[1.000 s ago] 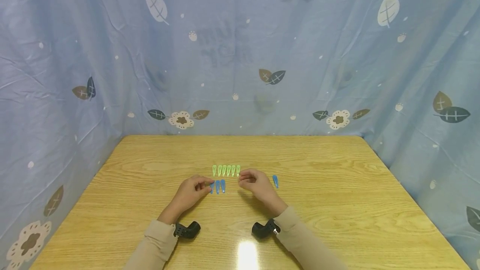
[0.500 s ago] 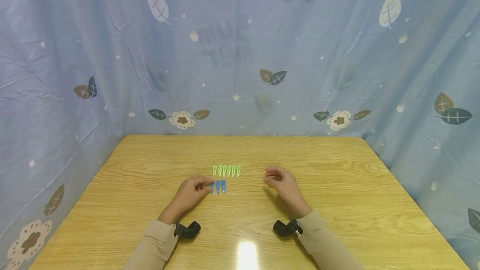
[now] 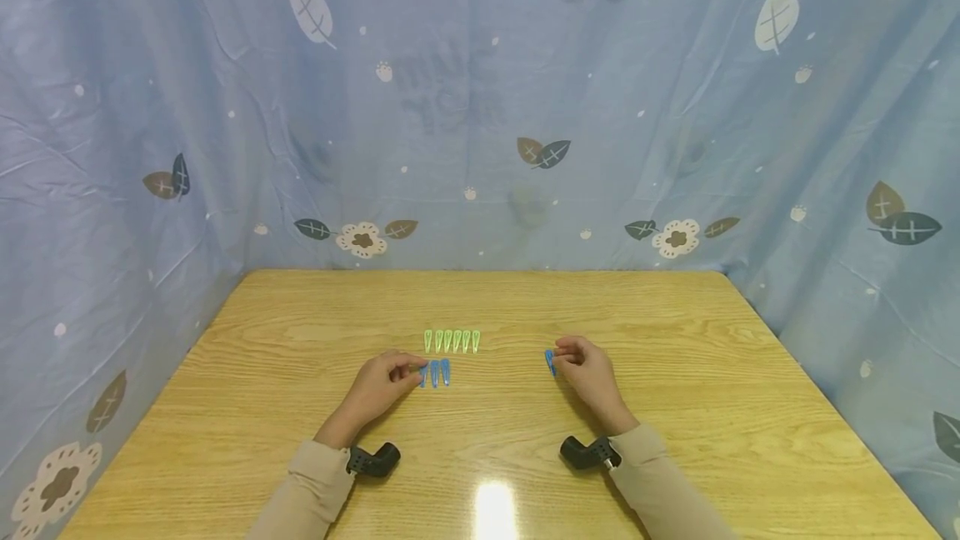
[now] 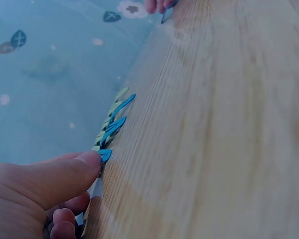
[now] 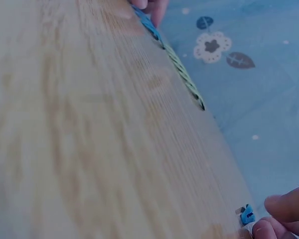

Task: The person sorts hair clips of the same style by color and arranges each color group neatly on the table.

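Observation:
Three blue snap hair clips [image 3: 435, 373] lie side by side in a short row on the wooden table, below a row of several light green hair clips [image 3: 448, 342]. My left hand [image 3: 384, 380] pinches the leftmost blue clip [image 4: 105, 155] between thumb and fingers; its fingertips partly cover that clip. Off to the right lies a lone blue hair clip [image 3: 550, 362], its right edge overlapped by my right hand [image 3: 591, 372]. In the right wrist view, the thumb [image 5: 289, 204] and fingers of that hand are spread apart right beside this clip [image 5: 247, 215].
The wooden table [image 3: 480, 432] reaches back to a blue patterned curtain [image 3: 465, 107], which also hangs along both sides. A black wrist camera mount [image 3: 375, 461] is on the left wrist, another mount [image 3: 588, 452] on the right.
My right hand has moved right, away from the end of the green row, to the lone blue hair clip. The left hand has stayed at the leftmost blue clip.

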Available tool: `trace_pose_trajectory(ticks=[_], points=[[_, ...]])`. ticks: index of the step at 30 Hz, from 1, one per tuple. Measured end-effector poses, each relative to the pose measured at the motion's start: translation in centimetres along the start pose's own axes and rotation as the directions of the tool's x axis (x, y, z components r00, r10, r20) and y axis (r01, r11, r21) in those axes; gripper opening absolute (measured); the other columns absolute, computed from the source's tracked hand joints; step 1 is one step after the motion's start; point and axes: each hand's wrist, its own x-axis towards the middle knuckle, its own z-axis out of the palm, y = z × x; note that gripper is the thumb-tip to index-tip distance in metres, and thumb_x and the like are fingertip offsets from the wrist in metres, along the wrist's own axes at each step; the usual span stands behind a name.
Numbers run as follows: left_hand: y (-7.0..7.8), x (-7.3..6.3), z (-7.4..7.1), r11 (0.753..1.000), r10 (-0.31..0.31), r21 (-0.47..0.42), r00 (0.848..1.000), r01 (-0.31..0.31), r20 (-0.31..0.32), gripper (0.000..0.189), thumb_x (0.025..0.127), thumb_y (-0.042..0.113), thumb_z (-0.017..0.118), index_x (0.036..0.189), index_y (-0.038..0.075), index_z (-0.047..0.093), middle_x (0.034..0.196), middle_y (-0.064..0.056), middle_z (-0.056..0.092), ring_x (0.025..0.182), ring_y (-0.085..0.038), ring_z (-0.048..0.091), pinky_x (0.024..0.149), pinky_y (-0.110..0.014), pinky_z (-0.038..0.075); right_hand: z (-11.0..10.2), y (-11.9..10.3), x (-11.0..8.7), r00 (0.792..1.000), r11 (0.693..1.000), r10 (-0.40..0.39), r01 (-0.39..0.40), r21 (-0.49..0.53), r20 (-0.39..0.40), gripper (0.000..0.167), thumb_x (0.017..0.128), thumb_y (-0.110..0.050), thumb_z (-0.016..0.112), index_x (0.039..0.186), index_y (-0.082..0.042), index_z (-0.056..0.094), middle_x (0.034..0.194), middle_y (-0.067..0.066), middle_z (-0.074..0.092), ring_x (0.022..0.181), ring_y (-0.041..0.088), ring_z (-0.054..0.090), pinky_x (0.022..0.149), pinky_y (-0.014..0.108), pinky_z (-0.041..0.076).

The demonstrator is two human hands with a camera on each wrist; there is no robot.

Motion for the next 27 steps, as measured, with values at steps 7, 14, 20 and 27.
trace_pose_trajectory(ticks=[7,14,20,27], points=[[0.0,0.1,0.0,1.0,-0.006,0.002,1.0,0.006,0.001,0.021,0.089,0.015,0.069,0.109,0.011,0.072,0.078,0.006,0.052,0.068,-0.011,0.044,0.06,-0.025,0.04,0.2,-0.1,0.3,1.0,0.993,0.003,-0.005,-0.114,-0.015,0.026,0.085,-0.007,0.071,0.108,0.004,0.066,0.096,0.011,0.067,0.088,0.025,0.063,0.075,0.029,0.051],[0.2,0.0,-0.1,1.0,-0.011,0.008,1.0,0.011,-0.004,0.021,0.088,0.015,0.07,0.109,0.012,0.073,0.077,0.006,0.052,0.066,-0.011,0.044,0.059,-0.025,0.039,0.5,-0.3,0.5,1.0,0.98,0.002,-0.005,-0.199,-0.017,0.024,0.083,-0.006,0.073,0.104,0.004,0.066,0.093,0.01,0.066,0.084,0.024,0.064,0.072,0.032,0.053],[0.1,-0.1,0.0,1.0,-0.014,0.003,1.0,0.014,0.004,0.021,0.089,0.015,0.07,0.109,0.011,0.072,0.078,0.006,0.052,0.066,-0.011,0.043,0.059,-0.025,0.039,0.6,-0.8,0.5,1.0,0.977,0.015,-0.012,-0.213,0.011,0.022,0.082,0.001,0.069,0.103,0.006,0.065,0.091,0.012,0.065,0.08,0.021,0.062,0.072,0.033,0.053],[0.0,-0.1,0.1,1.0,-0.01,-0.001,1.0,0.01,0.0,0.021,0.088,0.016,0.07,0.109,0.012,0.073,0.078,0.006,0.052,0.066,-0.011,0.044,0.059,-0.025,0.04,0.2,-1.2,0.5,0.998,0.983,0.039,-0.029,-0.183,0.053,0.025,0.082,0.007,0.065,0.107,0.008,0.066,0.091,0.012,0.064,0.081,0.02,0.06,0.068,0.025,0.05]])
